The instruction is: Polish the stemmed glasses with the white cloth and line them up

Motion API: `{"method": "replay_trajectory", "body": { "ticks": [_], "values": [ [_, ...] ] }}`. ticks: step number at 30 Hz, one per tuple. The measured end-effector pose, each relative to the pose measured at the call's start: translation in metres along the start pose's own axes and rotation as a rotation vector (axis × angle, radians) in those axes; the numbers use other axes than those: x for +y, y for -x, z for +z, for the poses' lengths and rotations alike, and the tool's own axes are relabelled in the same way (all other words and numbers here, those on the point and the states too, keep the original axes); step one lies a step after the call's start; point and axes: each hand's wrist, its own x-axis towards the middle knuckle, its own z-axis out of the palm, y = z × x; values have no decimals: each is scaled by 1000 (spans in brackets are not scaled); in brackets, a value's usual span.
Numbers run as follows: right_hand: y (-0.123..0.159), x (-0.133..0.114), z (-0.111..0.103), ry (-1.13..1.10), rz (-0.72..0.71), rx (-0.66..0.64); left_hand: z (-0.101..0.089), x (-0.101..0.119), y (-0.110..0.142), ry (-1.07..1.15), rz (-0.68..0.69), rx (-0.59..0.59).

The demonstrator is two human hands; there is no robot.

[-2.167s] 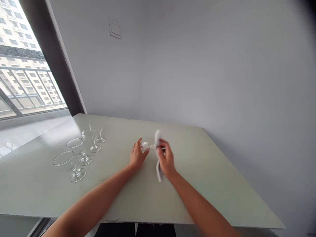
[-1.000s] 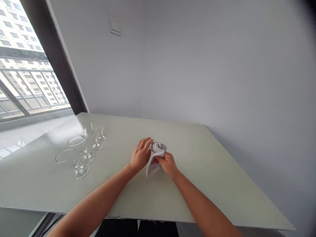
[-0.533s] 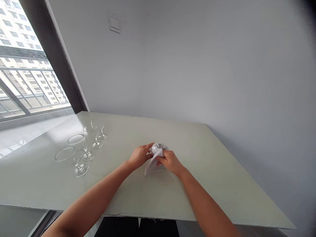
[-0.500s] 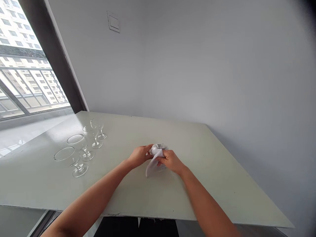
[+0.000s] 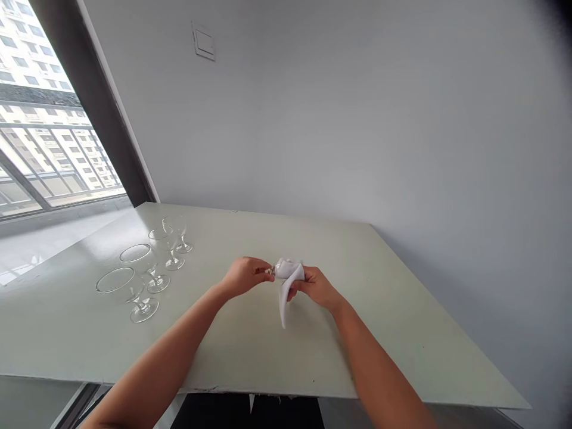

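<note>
"Over the middle of the pale table (image 5: 250, 357), how are the hands posed?"

"Both arms reach forward, converging. The left hand (image 5: 243, 276) has thumb and fingertips nearly together, pinching a glass (image 5: 272, 270) by its stem, tipped sideways. The right hand (image 5: 318, 288) curls round a white cloth (image 5: 290, 275) at the bowl."

"Is cloth inside the bowl?"

"Can't tell; it hides most of it."

"And off left?"

"Four clear stemmed glasses (image 5: 153, 277) stand upright in a row."
</note>
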Motion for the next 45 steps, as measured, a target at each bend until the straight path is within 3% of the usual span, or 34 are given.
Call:
{"method": "replay_trajectory", "body": {
  "ticks": [2, 3, 4, 8, 10, 13, 16, 18, 20, 23, 25, 27, 32, 34, 38, 41, 45],
  "values": [
    [2, -3, -4, 27, 22, -73, -3, 1, 2, 122, -35, -201],
    [2, -3, -5, 35, 27, -75, -3, 2, 2, 123, -29, -224],
    [0, -1, -5, 38, 24, -42, -1, 5, 3, 72, -9, -170],
    [-10, 14, 2, -147, -13, 211, 9, 19, 4, -355, 159, 354],
    [-13, 20, 5, -290, -23, 260, 11, 23, 4, -487, 233, 463],
    [-10, 17, 6, -255, -16, 177, 6, 18, 4, -480, 243, 424],
    [-3, 6, 2, -70, 36, 17, 0, 8, 4, -283, 163, 161],
    [-2, 3, 1, -13, 63, 0, 1, 5, 4, -207, 118, 8],
    [-5, 8, 3, -53, 62, 102, 6, 8, 4, -283, 103, 71],
    [-14, 23, 11, -311, 52, 307, 15, 15, 5, -513, 167, 345],
    [-18, 32, 16, -464, 62, 332, 17, 17, 4, -609, 237, 413],
    [-18, 35, 18, -467, 77, 255, 14, 14, 3, -651, 283, 407],
    [-10, 25, 12, -112, 81, -3, 1, -2, 2, -572, 333, 260],
    [-7, 21, 7, 38, 66, -26, -1, -3, 3, -481, 302, 158],
    [-7, 16, -2, 424, -70, -13, -7, 4, 6, -297, 115, -40],
    [-9, 15, -14, 717, -198, 46, -11, 6, 6, -196, -21, -110],
    [-7, 12, -31, 929, -296, 361, -14, 1, 3, -145, -180, -59]
  ]
}}
